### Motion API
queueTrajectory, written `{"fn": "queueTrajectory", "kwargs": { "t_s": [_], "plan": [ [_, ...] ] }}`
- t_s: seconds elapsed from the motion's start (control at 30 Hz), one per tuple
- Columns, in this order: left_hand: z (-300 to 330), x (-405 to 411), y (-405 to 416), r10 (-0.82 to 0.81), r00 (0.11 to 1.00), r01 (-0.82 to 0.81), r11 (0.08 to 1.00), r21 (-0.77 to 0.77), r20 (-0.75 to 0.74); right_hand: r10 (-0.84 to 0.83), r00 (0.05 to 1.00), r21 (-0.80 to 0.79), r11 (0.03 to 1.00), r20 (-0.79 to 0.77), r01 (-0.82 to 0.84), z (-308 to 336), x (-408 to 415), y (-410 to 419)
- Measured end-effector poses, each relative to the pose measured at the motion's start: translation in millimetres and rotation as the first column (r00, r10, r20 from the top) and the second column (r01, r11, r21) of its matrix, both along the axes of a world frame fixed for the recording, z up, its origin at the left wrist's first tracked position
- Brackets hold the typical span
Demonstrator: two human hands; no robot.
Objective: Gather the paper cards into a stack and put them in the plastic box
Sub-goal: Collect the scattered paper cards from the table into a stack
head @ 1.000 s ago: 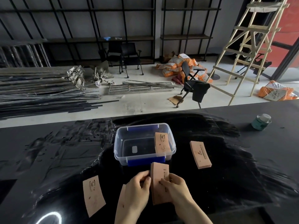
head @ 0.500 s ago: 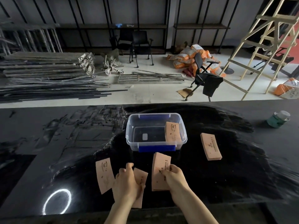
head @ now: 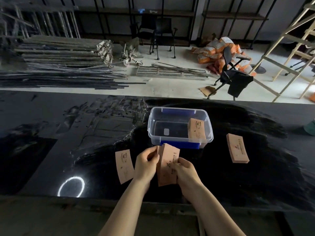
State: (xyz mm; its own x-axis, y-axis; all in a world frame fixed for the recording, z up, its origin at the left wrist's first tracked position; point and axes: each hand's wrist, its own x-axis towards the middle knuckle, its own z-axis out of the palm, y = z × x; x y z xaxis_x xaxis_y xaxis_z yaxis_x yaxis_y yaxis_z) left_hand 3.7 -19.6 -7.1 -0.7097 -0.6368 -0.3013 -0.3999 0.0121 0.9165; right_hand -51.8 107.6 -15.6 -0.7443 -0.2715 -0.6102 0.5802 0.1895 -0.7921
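Note:
I hold a small stack of tan paper cards (head: 167, 165) upright over the black table, just in front of the clear plastic box (head: 180, 142). My right hand (head: 185, 170) grips the stack's right edge. My left hand (head: 146, 165) pinches its left edge, with one card pressed against the others. A pile of cards (head: 196, 128) leans inside the box at its right side. A single card (head: 124, 166) lies flat to the left of my left hand. Another pile of cards (head: 237, 148) lies to the right of the box.
The black table (head: 51, 142) has a round light reflection (head: 71, 186) near its front edge. A green tape roll (head: 310, 127) sits at the far right edge. Beyond the table are metal bars, chairs, orange sacks and a wooden ladder.
My left hand picked a card off the table and brought it right onto the stack in my right hand. The view shifted slightly; one loose card stays on the left.

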Motion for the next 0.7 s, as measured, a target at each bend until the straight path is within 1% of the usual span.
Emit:
{"fn": "queueTrajectory", "kwargs": {
  "t_s": [0.07, 0.1, 0.17, 0.2, 0.27, 0.33, 0.4, 0.47, 0.53, 0.63, 0.7],
  "plan": [
    [-1, 3, -3, -0.019, 1.000, 0.018, 0.998, -0.061, -0.008, 0.023, 1.000, -0.014, 1.000, -0.005, -0.023, 0, 1, -3],
    [-2, 5, -5, -0.002, 1.000, 0.001, 0.994, -0.110, -0.009, 0.030, 1.000, -0.015, 0.999, -0.008, -0.030, 0, 1, -4],
    [-6, 12, -16, 0.064, 0.998, -0.053, 0.959, -0.280, 0.029, 0.032, 0.999, 0.004, 0.999, -0.013, -0.032, 1, 1, -7],
    [-9, 17, -23, 0.107, 0.990, -0.062, 0.915, -0.398, 0.092, 0.036, 0.999, 0.024, 0.999, -0.013, -0.036, 1, 1, -8],
    [-17, 27, -38, 0.197, 0.940, 0.008, 0.804, -0.595, 0.280, 0.048, 0.999, 0.050, 0.998, -0.008, -0.047, 1, 1, -11],
    [-21, 35, -48, 0.244, 0.863, 0.136, 0.732, -0.668, 0.443, 0.050, 0.999, 0.054, 0.997, 0.003, -0.050, 1, 1, -14],
    [-25, 39, -49, 0.244, 0.815, 0.234, 0.691, -0.684, 0.525, 0.050, 0.999, 0.061, 0.997, 0.013, -0.051, 0, 2, -17],
    [-30, 40, -48, 0.224, 0.819, 0.251, 0.687, -0.682, 0.528, 0.055, 0.998, 0.056, 0.997, 0.017, -0.056, 0, 3, -20],
    [-32, 40, -49, 0.199, 0.850, 0.190, 0.747, -0.637, 0.487, 0.054, 0.998, 0.049, 0.997, 0.019, -0.055, -1, 6, -22],
    [-33, 38, -54, 0.174, 0.897, 0.072, 0.848, -0.525, 0.406, 0.060, 0.998, 0.040, 0.997, 0.029, -0.061, 0, 9, -24],
    [-31, 36, -58, 0.218, 0.925, -0.066, 0.899, -0.433, 0.310, 0.061, 0.997, 0.029, 0.998, 0.043, -0.062, 1, 10, -25]
  ]
}}
